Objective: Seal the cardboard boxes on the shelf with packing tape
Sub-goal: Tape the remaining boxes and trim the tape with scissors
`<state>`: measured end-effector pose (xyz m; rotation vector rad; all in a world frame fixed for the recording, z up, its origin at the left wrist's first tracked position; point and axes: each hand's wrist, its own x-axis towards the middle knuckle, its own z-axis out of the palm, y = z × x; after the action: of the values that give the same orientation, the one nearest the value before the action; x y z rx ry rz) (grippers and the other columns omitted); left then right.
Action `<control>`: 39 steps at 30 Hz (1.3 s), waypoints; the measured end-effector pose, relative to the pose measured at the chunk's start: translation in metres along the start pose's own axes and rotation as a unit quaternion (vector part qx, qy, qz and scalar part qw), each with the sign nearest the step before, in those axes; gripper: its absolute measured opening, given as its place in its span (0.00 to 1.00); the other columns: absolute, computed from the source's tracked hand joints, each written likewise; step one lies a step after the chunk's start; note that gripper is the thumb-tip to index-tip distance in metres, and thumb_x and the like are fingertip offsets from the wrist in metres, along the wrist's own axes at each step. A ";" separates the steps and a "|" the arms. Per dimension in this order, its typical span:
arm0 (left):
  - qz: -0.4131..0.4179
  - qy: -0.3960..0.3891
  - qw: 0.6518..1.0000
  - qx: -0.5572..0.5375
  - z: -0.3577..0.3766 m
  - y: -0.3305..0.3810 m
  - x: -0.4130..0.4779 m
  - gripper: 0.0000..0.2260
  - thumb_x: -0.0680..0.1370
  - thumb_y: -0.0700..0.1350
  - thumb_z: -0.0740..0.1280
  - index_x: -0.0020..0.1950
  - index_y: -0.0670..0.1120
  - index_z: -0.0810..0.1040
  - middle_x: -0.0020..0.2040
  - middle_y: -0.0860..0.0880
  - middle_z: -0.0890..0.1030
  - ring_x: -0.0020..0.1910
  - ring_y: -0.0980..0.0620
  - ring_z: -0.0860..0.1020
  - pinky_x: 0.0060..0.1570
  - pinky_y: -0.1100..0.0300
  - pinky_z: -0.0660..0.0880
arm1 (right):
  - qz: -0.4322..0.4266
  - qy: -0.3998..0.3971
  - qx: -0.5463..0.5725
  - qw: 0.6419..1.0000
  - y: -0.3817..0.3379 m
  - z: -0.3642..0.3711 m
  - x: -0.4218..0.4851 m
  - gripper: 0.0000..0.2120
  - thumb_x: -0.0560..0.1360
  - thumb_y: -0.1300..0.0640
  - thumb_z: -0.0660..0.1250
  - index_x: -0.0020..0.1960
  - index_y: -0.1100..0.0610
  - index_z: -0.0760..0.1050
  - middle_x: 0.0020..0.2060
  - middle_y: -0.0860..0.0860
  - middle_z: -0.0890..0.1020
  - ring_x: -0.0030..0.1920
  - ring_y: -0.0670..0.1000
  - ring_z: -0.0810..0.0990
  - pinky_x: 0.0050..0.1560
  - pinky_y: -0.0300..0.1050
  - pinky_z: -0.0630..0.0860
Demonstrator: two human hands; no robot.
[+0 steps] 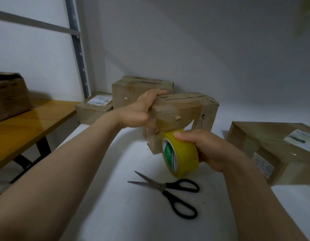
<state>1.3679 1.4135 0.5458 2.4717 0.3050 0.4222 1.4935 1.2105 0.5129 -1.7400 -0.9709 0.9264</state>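
On the white shelf (116, 197), just behind the scissors (165, 187), my left hand (142, 110) grips the cardboard box (178, 110) by its top corner; my right hand (211, 150) clasps the yellow tape roll (183, 153) at its lower front.

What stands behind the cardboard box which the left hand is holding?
A larger cardboard box stands behind the held box. The left hand and the held box cover its lower right part, so whether the two boxes touch cannot be seen.

Yellow tape roll (183, 153) with green-and-white core, brown cardboard box (182, 117), black-handled scissors (171, 193), white shelf (133, 214)
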 end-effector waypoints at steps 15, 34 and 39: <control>0.023 0.155 0.962 -0.224 0.047 -0.043 -0.009 0.50 0.57 0.46 0.80 0.73 0.67 0.60 0.72 0.45 0.62 0.69 0.40 0.69 0.63 0.40 0.76 | -0.062 0.015 0.019 0.998 -0.001 0.007 0.000 0.14 0.76 0.45 0.69 0.56 0.52 0.82 0.53 0.56 0.85 0.54 0.58 0.84 0.61 0.59 0.78; -0.131 0.091 0.869 -0.468 0.042 -0.040 -0.021 0.42 0.61 0.55 0.78 0.72 0.64 0.64 0.67 0.41 0.73 0.61 0.34 0.78 0.50 0.35 0.81 | -0.316 0.026 0.169 0.933 -0.007 0.015 -0.003 0.26 0.67 0.35 0.76 0.55 0.53 0.83 0.48 0.54 0.86 0.50 0.53 0.85 0.51 0.46 0.80; -0.137 0.097 0.868 -0.467 0.042 -0.039 -0.021 0.41 0.62 0.55 0.77 0.72 0.64 0.65 0.68 0.41 0.73 0.61 0.33 0.77 0.49 0.35 0.81 | -0.252 -0.072 0.093 0.961 -0.007 0.001 -0.011 0.43 0.60 0.32 0.79 0.70 0.48 0.72 0.62 0.50 0.83 0.60 0.54 0.82 0.55 0.53 0.81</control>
<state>1.3598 1.4158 0.4851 1.4138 0.4055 0.5347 1.4865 1.2033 0.5207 -1.1952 -1.3010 0.7829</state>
